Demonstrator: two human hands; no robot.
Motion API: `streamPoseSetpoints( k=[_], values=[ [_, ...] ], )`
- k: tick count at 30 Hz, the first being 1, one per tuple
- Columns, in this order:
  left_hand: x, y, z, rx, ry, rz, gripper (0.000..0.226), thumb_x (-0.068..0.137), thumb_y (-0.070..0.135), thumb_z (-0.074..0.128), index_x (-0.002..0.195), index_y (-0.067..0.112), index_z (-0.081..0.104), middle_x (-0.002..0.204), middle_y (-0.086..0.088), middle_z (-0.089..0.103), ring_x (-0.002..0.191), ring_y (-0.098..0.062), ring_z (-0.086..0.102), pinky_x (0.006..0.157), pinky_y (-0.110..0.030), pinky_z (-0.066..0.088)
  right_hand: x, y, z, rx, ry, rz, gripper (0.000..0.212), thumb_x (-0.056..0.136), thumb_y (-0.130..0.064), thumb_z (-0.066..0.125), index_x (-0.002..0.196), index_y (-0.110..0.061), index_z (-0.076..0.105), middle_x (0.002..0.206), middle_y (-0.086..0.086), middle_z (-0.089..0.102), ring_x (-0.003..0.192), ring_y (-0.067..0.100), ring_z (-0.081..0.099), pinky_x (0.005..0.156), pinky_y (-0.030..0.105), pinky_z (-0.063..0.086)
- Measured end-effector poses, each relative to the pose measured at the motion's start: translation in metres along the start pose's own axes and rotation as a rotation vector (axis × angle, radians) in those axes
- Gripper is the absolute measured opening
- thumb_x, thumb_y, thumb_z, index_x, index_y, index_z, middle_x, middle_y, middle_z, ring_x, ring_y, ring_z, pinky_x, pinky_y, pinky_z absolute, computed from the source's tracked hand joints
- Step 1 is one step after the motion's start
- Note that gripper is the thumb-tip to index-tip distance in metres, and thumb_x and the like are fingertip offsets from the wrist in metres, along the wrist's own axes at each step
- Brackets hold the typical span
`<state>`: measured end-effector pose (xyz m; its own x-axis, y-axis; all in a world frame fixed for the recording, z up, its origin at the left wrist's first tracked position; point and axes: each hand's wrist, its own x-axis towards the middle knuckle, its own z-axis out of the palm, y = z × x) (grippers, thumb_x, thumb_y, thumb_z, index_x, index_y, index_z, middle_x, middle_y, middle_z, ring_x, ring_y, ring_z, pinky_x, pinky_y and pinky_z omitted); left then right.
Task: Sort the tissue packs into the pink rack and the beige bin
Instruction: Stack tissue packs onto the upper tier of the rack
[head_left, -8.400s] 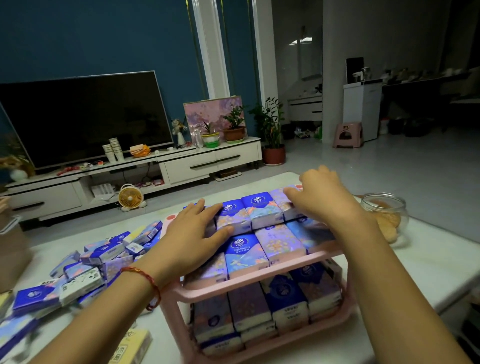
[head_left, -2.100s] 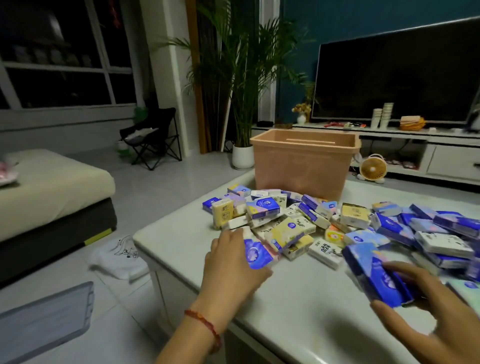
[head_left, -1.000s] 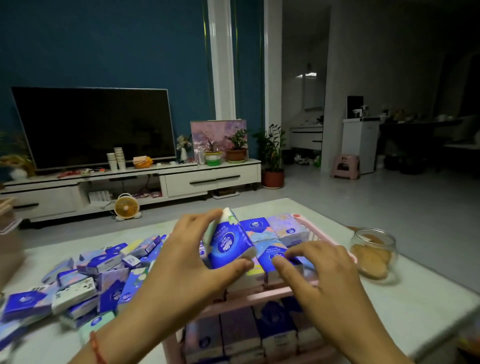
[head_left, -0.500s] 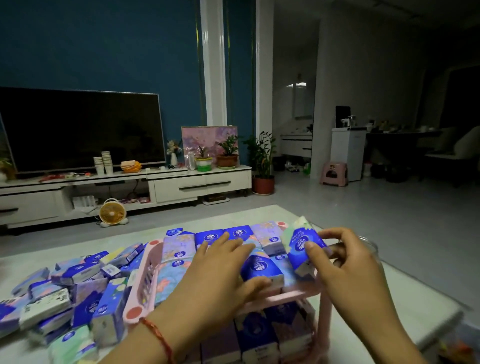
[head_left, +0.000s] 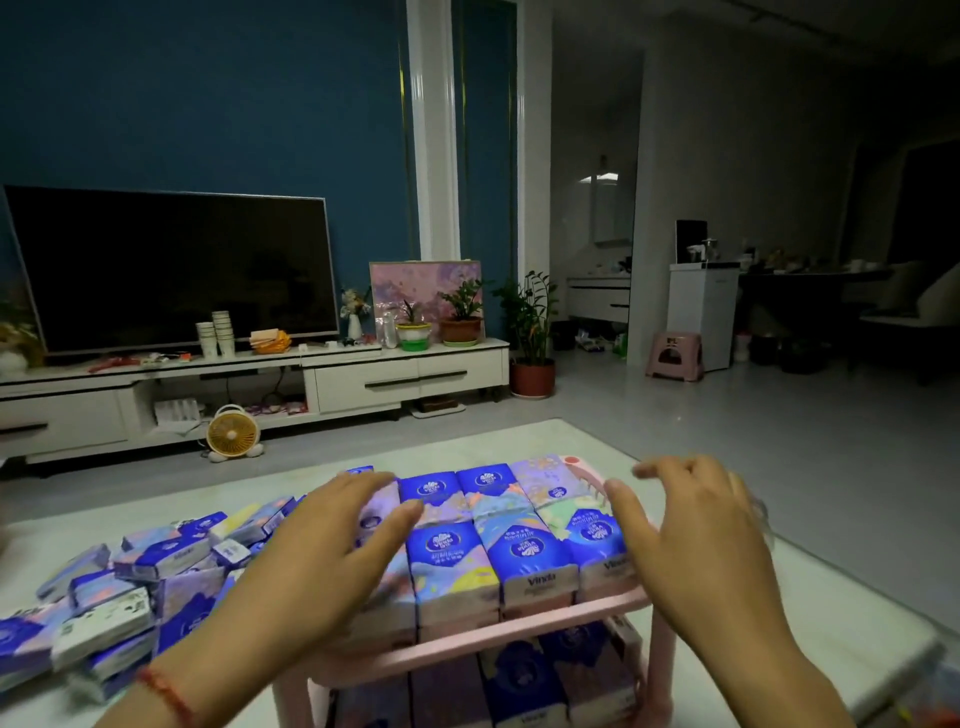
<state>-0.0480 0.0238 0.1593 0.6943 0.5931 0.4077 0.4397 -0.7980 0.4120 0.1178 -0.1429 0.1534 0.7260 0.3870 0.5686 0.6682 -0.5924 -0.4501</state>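
The pink rack (head_left: 483, 636) stands on the white table in front of me, two shelves high. Its top shelf holds two rows of blue and pastel tissue packs (head_left: 527, 551), and more packs fill the lower shelf (head_left: 524, 686). My left hand (head_left: 332, 556) lies flat with straight fingers on the packs at the top shelf's left side. At the rack's right edge my right hand (head_left: 696, 540) hovers with spread fingers and holds nothing. A heap of loose tissue packs (head_left: 130, 587) lies on the table to the left. The beige bin is out of view.
The white table (head_left: 831, 613) ends close on the right, its far edge just beyond the rack. A glass jar (head_left: 758, 514) is mostly hidden behind my right hand. Past the table there is a TV stand, a small fan and potted plants on the floor.
My right hand has let go of the blue pack it held; that pack now lies in the top shelf's front right spot. My left hand stays flat on the left packs.
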Motion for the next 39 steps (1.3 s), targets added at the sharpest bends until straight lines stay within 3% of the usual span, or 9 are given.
streamPoseSetpoints(
  k=[3,9,14,21,26,30,33,36,39],
  values=[
    [0.008,-0.004,0.001,0.005,-0.063,-0.098,0.062,0.089,0.055,0.035,0.145,0.032,0.021,0.154,0.006,0.023,0.142,-0.014,0.017,0.113,-0.028,0.016,0.029,-0.013,0.01,0.186,-0.166,-0.098,0.042,0.095,-0.042,0.043,0.133,-0.024,0.045,0.14,-0.002,0.044,0.128,0.014,0.037,0.099,0.024,0.03],
    [0.017,0.005,0.022,0.232,-0.345,-0.228,0.085,0.076,0.08,0.017,0.147,0.036,0.006,0.157,-0.005,-0.006,0.144,-0.027,-0.013,0.116,-0.045,-0.004,0.054,-0.015,0.062,-0.059,-0.748,-0.186,0.063,0.091,-0.063,0.022,0.148,-0.037,0.013,0.158,0.005,-0.008,0.146,0.02,-0.007,0.119,0.036,0.001],
    [0.012,0.01,0.026,0.119,-0.308,-0.187,0.068,0.091,0.061,0.03,0.149,0.03,0.01,0.156,-0.011,-0.01,0.142,-0.026,-0.019,0.115,-0.038,-0.008,0.05,-0.012,0.064,-0.1,-0.641,-0.264,0.059,0.093,-0.059,0.025,0.146,-0.034,0.021,0.157,0.006,0.009,0.145,0.018,0.008,0.118,0.032,0.01],
    [0.01,0.007,0.029,0.214,-0.273,-0.177,0.066,0.091,0.063,0.024,0.148,0.032,0.015,0.156,-0.015,-0.003,0.143,-0.03,-0.014,0.116,-0.045,-0.007,0.04,-0.023,0.055,-0.072,-0.512,-0.277,0.043,0.098,-0.043,0.034,0.137,-0.027,0.04,0.146,0.004,0.035,0.135,0.017,0.031,0.108,0.028,0.026],
    [-0.012,0.016,0.015,-0.101,0.103,-0.048,0.122,0.046,0.089,-0.015,0.146,0.028,0.02,0.156,-0.002,0.006,0.144,-0.015,-0.006,0.116,-0.032,-0.003,0.027,-0.033,0.034,0.196,-0.217,-0.287,0.037,0.095,-0.034,0.048,0.124,-0.012,0.054,0.131,0.007,0.053,0.119,0.022,0.049,0.093,0.025,0.033],
    [-0.065,-0.018,-0.005,-0.318,0.501,0.039,0.071,0.08,0.073,0.019,0.13,0.029,0.043,0.142,0.009,0.033,0.136,-0.001,0.017,0.111,-0.012,0.01,-0.018,-0.078,0.013,0.407,-0.05,-0.602,0.03,0.084,-0.031,0.045,0.098,-0.013,0.064,0.097,0.003,0.061,0.091,0.012,0.052,0.076,0.014,0.036],
    [-0.12,-0.104,0.004,-0.267,0.707,-0.134,0.042,0.081,0.04,0.036,0.116,0.024,0.054,0.125,0.006,0.051,0.119,0.001,0.035,0.101,-0.008,0.022,-0.062,-0.123,0.019,0.506,0.01,-0.861,0.022,0.082,-0.017,0.04,0.081,-0.01,0.061,0.078,0.0,0.055,0.075,0.01,0.048,0.074,0.01,0.035],
    [-0.175,-0.186,0.012,-0.014,0.741,-0.304,0.043,0.069,0.02,0.031,0.108,0.025,0.048,0.113,0.004,0.051,0.103,-0.016,0.044,0.087,-0.021,0.032,-0.109,-0.165,0.062,0.538,-0.1,-1.04,0.017,0.08,-0.013,0.043,0.087,-0.017,0.058,0.079,-0.002,0.057,0.076,0.009,0.051,0.07,0.015,0.04],
    [-0.194,-0.217,0.009,-0.006,0.794,-0.452,0.045,0.059,0.019,0.03,0.1,0.023,0.048,0.101,-0.004,0.058,0.093,-0.018,0.045,0.077,-0.025,0.035,-0.144,-0.202,0.119,0.512,-0.414,-1.042,0.028,0.074,-0.02,0.043,0.098,-0.031,0.05,0.091,-0.008,0.058,0.084,0.007,0.052,0.074,0.013,0.04]
  ],
)
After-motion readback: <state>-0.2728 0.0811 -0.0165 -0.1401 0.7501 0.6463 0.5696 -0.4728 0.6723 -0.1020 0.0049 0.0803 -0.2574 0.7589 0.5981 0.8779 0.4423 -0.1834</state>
